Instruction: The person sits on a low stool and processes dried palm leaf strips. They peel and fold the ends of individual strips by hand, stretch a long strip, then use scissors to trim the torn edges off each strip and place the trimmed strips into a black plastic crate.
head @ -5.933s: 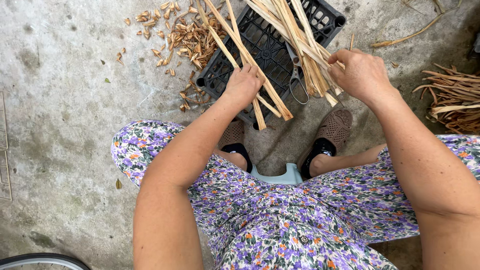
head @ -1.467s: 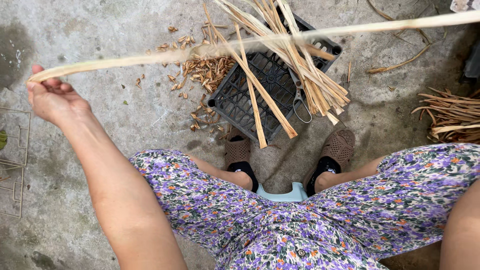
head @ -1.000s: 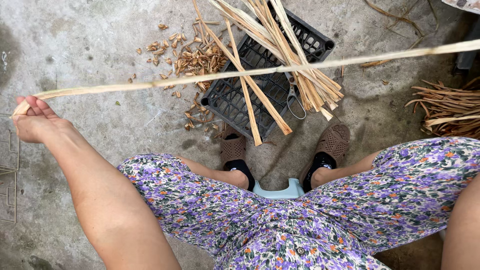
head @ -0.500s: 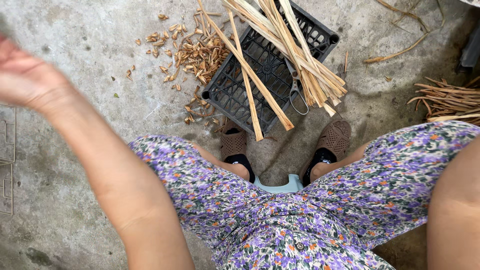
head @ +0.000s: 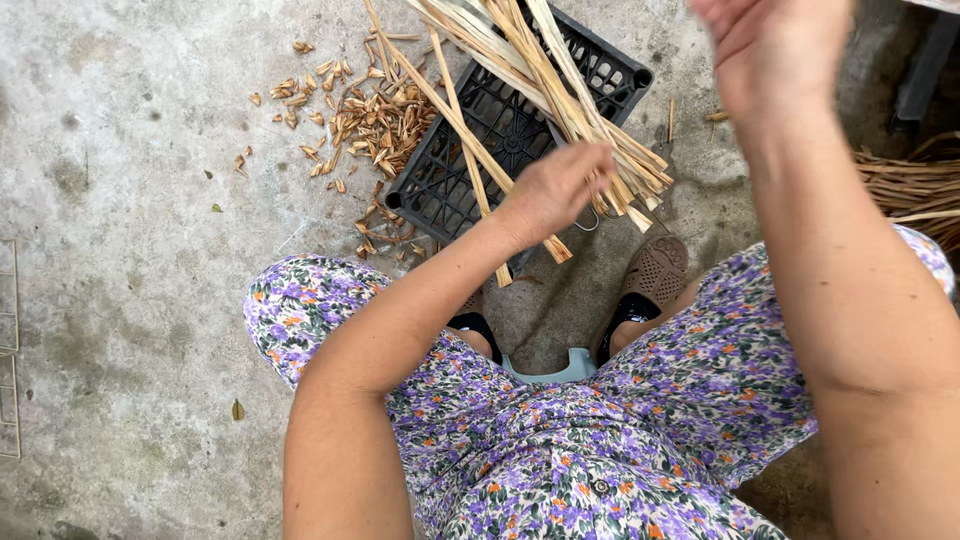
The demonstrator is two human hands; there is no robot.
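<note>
over on the far left edge of the concrete floor (head: 130,330) you can just see a bit of wire rack (head: 8,360), and a couple of small leaves lie on the bare concrete near it. next along is a scatter of dry brown chips (head: 365,130), spread out beside the left corner of a black plastic crate (head: 510,130) that sits flat on the ground. a bundle of pale split strips (head: 545,90) lies slanted across the top of the crate, the cut ends sticking out past its near edge, and a couple of single strips have slid off at their own angle.

the left hand (head: 555,185) reaches out over the near edge of the crate, right at the lower ends of those strips. its fingers are curled down among them and touching them, but whether it has actually closed on one is hard to say, the knuckles hide it. something metal and loop shaped pokes out just under that hand, too covered to tell what it is.

below that are two brown mesh shoes (head: 655,270) on the floor and the purple flowered clothes of the person sitting there, plus a pale blue bit of seat (head: 560,368) between the knees.

the right hand (head: 775,50) is up high near the top edge, blurry, fingers loose and spread a little, nothing in it. behind that arm on the far right there's a pile of darker dry sticks (head: 910,190) on the ground.
</note>
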